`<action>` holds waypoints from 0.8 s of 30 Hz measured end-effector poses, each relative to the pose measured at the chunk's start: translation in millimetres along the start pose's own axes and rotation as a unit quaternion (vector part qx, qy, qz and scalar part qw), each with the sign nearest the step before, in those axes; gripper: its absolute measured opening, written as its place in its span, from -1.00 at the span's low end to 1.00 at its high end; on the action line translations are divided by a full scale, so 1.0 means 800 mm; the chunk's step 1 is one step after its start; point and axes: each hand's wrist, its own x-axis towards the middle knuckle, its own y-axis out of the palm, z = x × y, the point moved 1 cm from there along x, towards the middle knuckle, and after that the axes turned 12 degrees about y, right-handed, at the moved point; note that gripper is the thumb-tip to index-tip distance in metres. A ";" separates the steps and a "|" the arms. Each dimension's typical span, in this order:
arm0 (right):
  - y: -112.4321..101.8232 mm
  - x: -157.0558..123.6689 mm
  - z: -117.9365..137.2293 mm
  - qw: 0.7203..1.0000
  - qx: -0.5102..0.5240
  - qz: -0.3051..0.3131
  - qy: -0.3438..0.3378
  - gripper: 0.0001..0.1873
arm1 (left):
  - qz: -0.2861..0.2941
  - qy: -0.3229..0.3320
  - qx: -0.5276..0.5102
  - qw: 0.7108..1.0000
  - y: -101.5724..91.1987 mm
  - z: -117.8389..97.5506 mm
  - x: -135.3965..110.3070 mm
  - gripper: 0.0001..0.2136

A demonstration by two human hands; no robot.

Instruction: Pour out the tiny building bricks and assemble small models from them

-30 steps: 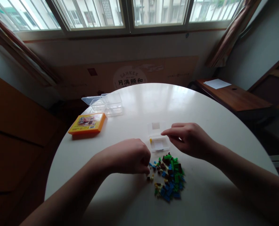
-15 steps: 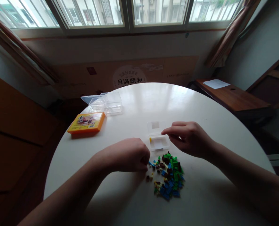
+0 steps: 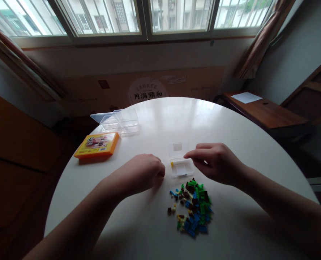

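Because the small clear box (image 3: 181, 167) is light and sits loose on the surface (image 3: 231, 119), the work in hand, moving tiny bricks from the pile into it, would probably go best with one hand steadying a wall while the other carries a single brick low over the rim and lets go inside, so nothing bounces out or tips it. The box lies just beyond the pile of bricks (image 3: 193, 206), between the two hands, with its lid (image 3: 178, 148) folded open on the far side. It is see-through and shallow, and one yellow brick (image 3: 172, 164) lies by its left wall. The pile is a loose scatter of green, blue, brown and pale pieces, with a few strays at its left edge. The left hand (image 3: 141, 173) is curled closed just left of the box, knuckles up; whether it pinches a brick cannot be told. The right hand (image 3: 214, 162) has its index finger and thumb drawn narrow at the box's right rim, and contact cannot be made out. Farther off on the round white surface lie an orange box (image 3: 97, 145) and some larger clear containers (image 3: 119, 121), well apart from the hands.
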 end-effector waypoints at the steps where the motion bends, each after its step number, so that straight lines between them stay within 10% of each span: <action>1: 0.000 0.000 0.000 1.000 -0.001 0.002 -0.001 -0.75 | -0.001 0.001 0.000 1.000 0.000 0.001 0.000 -0.81; 19: 0.006 0.001 -0.004 1.000 -0.001 0.020 0.005 -0.76 | 0.032 -0.039 0.001 0.999 0.001 0.010 -0.003 -0.89; 24: -0.002 -0.002 0.003 0.991 0.022 0.112 -0.066 -0.72 | 0.031 -0.018 -0.006 0.999 0.001 0.007 -0.003 -0.90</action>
